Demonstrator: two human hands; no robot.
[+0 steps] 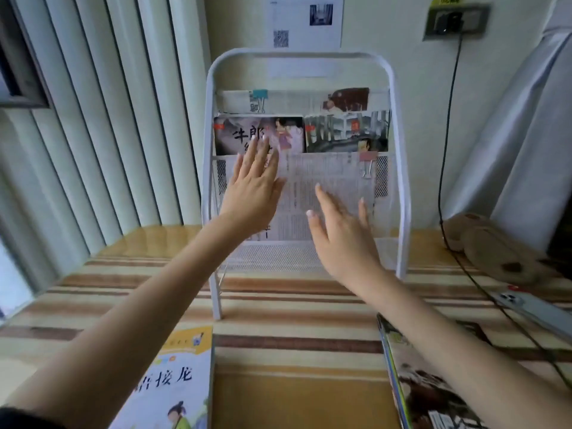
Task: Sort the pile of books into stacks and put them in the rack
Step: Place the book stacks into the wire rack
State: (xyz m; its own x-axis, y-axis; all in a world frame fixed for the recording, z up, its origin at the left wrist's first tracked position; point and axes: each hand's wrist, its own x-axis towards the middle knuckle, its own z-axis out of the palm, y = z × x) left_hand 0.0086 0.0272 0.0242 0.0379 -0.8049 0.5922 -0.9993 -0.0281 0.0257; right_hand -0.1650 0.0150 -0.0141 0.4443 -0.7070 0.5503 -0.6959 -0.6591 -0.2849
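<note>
Left hand [252, 193]: arm stretched forward, palm away, fingers straight and spread, holding nothing; fingertips over the lower edge of the dark-cover book [241, 134]. Contact vs hover: can't tell.
Right hand [343, 239]: also extended, fingers straight and splayed, empty, in front of the newspaper sheets [322, 187] in the lower pocket.
White mesh rack [399, 168] upright on the table, back near the wall. Middle pocket: dark-cover book left, grey illustrated book [346, 131] right, side by side. Top pocket: papers with a teal binder clip [259, 99]. Pink binder clip [367, 164] on the lower sheets.
Near edge: yellow-cover book [176, 379] flat under the left forearm, stack of books [433, 394] under the right forearm, both well short of the rack.
Table [294, 308]: brown-and-cream striped surface. Phone [532, 308] and black cable [445, 156] at right, cable up to a wall socket [456, 21]. Vertical blinds [93, 125] at left, printed notice [305, 20] on wall above rack.
</note>
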